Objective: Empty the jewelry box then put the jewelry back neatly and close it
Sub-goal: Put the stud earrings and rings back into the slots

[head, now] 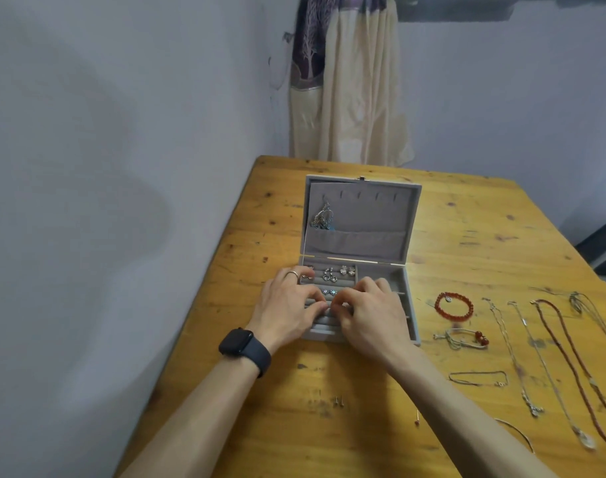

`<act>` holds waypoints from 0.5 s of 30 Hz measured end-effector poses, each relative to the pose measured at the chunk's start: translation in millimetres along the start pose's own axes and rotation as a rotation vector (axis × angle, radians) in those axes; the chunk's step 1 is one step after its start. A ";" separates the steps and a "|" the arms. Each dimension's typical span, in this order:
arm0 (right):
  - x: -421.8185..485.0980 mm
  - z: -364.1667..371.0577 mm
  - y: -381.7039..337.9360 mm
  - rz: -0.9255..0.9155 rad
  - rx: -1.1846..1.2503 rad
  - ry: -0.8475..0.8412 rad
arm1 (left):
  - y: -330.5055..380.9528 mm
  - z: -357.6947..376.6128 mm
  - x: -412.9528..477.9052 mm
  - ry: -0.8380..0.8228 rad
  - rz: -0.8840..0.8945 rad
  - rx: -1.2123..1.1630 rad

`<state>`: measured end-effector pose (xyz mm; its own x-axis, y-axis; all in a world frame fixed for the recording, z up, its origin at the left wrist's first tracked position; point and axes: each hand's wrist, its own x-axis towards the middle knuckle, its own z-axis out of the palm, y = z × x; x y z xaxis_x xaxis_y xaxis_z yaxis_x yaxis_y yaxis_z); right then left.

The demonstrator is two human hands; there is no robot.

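Observation:
A grey velvet jewelry box [412,305] stands open on the wooden table, lid [363,215] upright with a silver earring [324,215] hanging inside it. Several earrings [339,272] sit in the padded ring rows at the back left of the tray. My left hand [289,305] and my right hand [370,313] meet over the middle rows, fingertips curled together at one spot; whatever they pinch is too small to make out. A red bead bracelet [454,306], a cord bracelet [465,338] and several necklaces [550,357] lie on the table to the right.
Two small stud earrings [339,401] and a red-tipped pin [416,418] lie near the table's front. A thin chain bracelet [477,378] rests right of my forearm. The wall runs close along the table's left edge; a curtain [350,81] hangs behind.

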<state>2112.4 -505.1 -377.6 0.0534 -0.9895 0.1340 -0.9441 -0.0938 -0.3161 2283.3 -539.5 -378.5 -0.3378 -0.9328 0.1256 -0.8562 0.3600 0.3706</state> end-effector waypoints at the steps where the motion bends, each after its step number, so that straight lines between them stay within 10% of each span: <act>1: 2.4 -1.8 -0.9 -0.009 -0.025 -0.020 | 0.8 -0.8 1.9 -0.014 0.011 0.021; 15: 6.4 0.9 -0.7 0.013 0.018 0.048 | 1.1 6.2 -2.8 0.106 -0.005 -0.028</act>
<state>2113.7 -511.5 -377.4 0.0254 -0.9844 0.1744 -0.9386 -0.0835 -0.3347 2280.8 -536.3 -384.2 -0.2886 -0.9318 0.2201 -0.8460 0.3559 0.3971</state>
